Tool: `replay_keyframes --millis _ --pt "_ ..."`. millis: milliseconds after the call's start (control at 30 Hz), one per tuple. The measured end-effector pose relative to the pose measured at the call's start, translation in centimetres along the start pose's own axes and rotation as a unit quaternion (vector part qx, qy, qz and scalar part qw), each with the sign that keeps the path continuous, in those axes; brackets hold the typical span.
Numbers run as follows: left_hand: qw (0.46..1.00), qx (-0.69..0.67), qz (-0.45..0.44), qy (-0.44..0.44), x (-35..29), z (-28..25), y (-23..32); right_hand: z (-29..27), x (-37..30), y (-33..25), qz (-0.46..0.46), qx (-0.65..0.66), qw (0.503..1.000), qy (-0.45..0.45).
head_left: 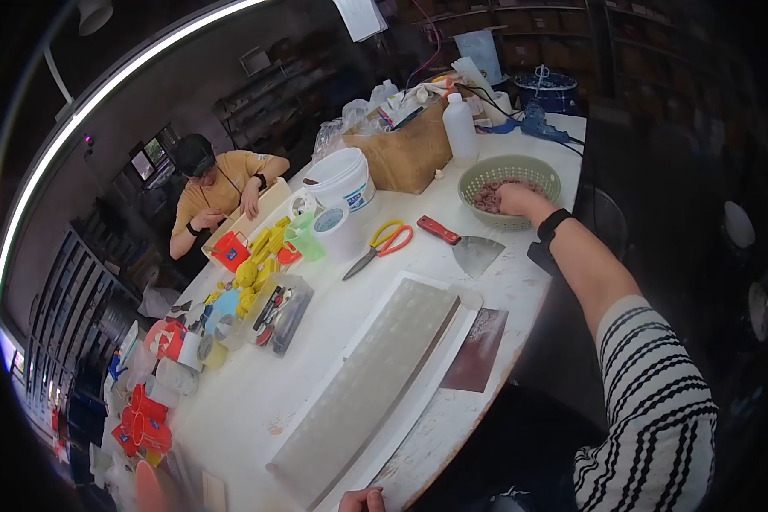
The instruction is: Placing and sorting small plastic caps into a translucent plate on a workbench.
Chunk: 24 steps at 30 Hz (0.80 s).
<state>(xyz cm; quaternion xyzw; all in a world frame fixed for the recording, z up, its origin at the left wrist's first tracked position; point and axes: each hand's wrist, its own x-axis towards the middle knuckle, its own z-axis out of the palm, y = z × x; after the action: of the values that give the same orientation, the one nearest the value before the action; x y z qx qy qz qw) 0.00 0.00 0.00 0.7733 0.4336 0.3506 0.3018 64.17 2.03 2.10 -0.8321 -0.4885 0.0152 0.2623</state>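
My right hand [520, 200] reaches into a green perforated basket [520, 222] at the far right of the table. Its fingers are down among small pinkish-brown ring-shaped pieces [488, 196], and their tips are hidden. At the lower edge, only part of my left hand [363, 501] shows, with the fingers curled in; whatever it may hold is hidden. Beside it a long grey slab [367, 384] lies on a white sheet. Between slab and basket rests a wide scraper [478, 254] with a red handle. Left of the scraper are scissors [382, 246] with red and yellow handles.
Tubs [340, 175], a cardboard box [401, 154], a white bottle [460, 128] and a blue tool [542, 124] stand beyond. Yellow pieces [269, 247], a clear toolbox [279, 316] and red cups [149, 418] line the left. A co-worker [218, 179] sits opposite. A dark red sheet [478, 350] lies near the edge.
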Motion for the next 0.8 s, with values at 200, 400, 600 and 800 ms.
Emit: replay_keyframes --millis 200,400,600,800 --pt "0.976 -0.13 0.042 -0.169 3.8 5.2 8.4 0.1 1.9 1.4 0.163 -0.047 0.985 0.031" --pt "0.936 -0.13 0.116 -0.307 6.5 10.4 11.7 -0.4 1.0 0.8 0.219 -0.113 0.968 -0.048" --pt "0.904 -0.006 0.233 -0.358 8.4 13.4 12.2 -3.0 -2.6 -2.6 0.171 -0.018 0.985 0.028" --pt "0.909 0.019 0.315 -0.272 9.3 14.4 9.1 -2.8 -10.1 -7.8 0.131 0.59 0.794 -0.061"
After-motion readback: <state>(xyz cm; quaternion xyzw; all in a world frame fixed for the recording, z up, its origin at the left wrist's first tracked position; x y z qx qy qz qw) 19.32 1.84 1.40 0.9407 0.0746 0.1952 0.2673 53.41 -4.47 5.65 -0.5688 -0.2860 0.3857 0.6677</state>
